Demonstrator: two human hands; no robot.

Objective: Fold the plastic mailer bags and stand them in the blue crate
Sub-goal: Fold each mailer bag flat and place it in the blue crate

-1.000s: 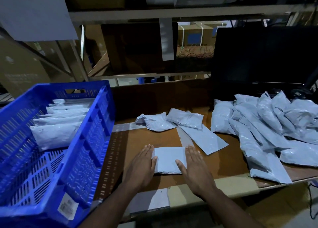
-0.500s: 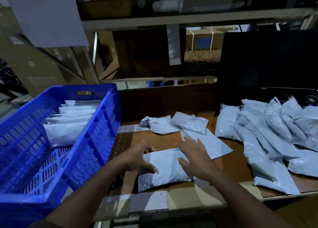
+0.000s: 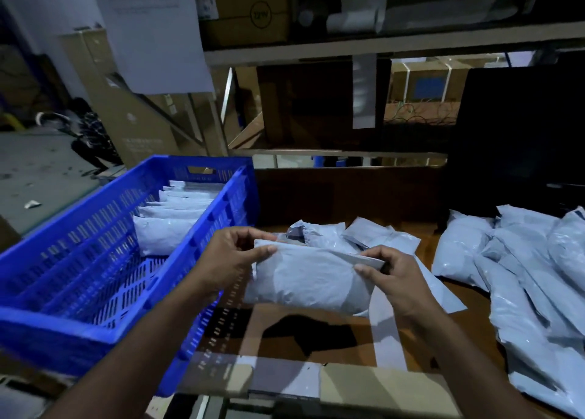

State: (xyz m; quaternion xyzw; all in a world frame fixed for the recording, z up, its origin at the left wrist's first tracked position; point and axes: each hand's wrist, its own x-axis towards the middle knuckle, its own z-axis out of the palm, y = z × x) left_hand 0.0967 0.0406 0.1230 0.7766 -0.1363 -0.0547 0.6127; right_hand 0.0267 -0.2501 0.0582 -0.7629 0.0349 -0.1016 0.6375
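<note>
Warehouse packing bench, shelving (image 3: pixel 380 46), cardboard boxes (image 3: pixel 250 10) (dimly lit), mailer pile (image 3: pixel 522 260)

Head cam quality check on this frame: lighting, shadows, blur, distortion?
Head view: dim, bluish light; upper shelves and right background nearly black. The held mailer casts a hard shadow on the table. Wide-angle bending shows in the blue crate and shelf edges. Left hand and right hand are fairly sharp; background soft.

Crate (image 3: pixel 190 260) left, loose mailers (image 3: pixel 522 276) right

Cardboard boxes (image 3: pixel 250 10) on a shelf (image 3: pixel 380 49); dark monitor (image 3: pixel 519 140) at right
</note>
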